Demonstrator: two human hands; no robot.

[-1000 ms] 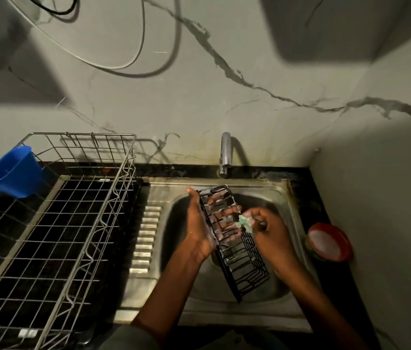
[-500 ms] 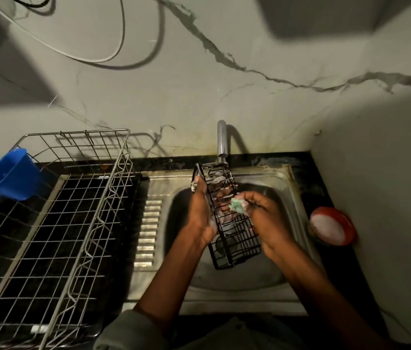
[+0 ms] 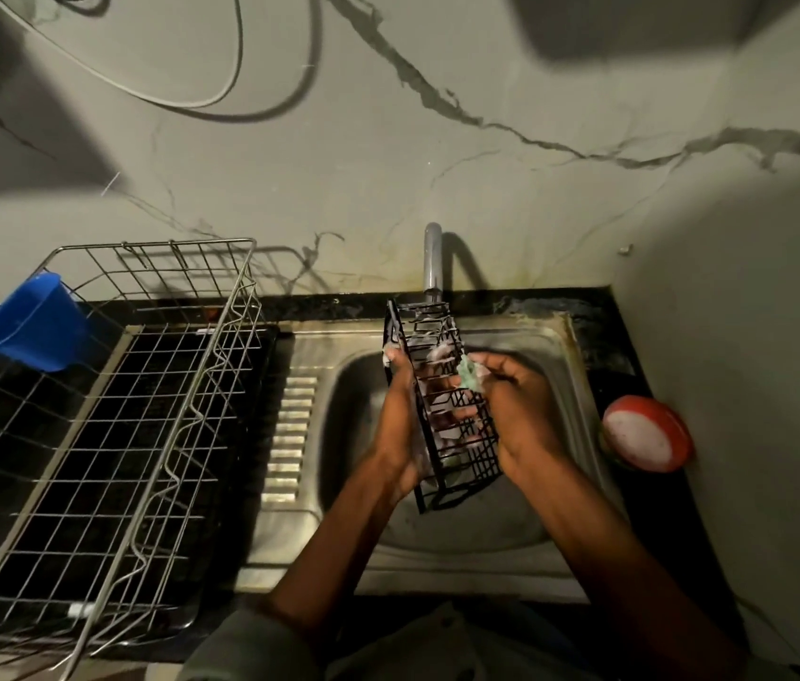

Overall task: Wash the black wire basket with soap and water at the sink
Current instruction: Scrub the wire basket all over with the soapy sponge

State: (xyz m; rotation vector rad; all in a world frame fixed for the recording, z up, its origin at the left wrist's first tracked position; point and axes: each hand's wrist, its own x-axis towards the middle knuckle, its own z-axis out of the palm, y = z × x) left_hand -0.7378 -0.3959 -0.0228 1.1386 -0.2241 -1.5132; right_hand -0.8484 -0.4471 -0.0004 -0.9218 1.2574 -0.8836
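Far left of the grip: blue cup [image 3: 31, 322] hooked on the rim of a metal wire rack [image 3: 108, 425] on the dark counter. Left hand [image 3: 400, 415] holds the black wire basket [image 3: 442, 405] from its left side, fingers curled through the wires, soap suds on them. Basket is tilted on end over the steel sink [image 3: 570, 336], top end just under the tap [image 3: 432, 260]. Right hand [image 3: 516, 410] against the basket's right side, fingertips pinching a small green scrub pad [image 3: 469, 378] pressed to the wires. Right of the grip, well apart: red round soap dish [image 3: 646, 435] with white soap, on the counter by the wall.
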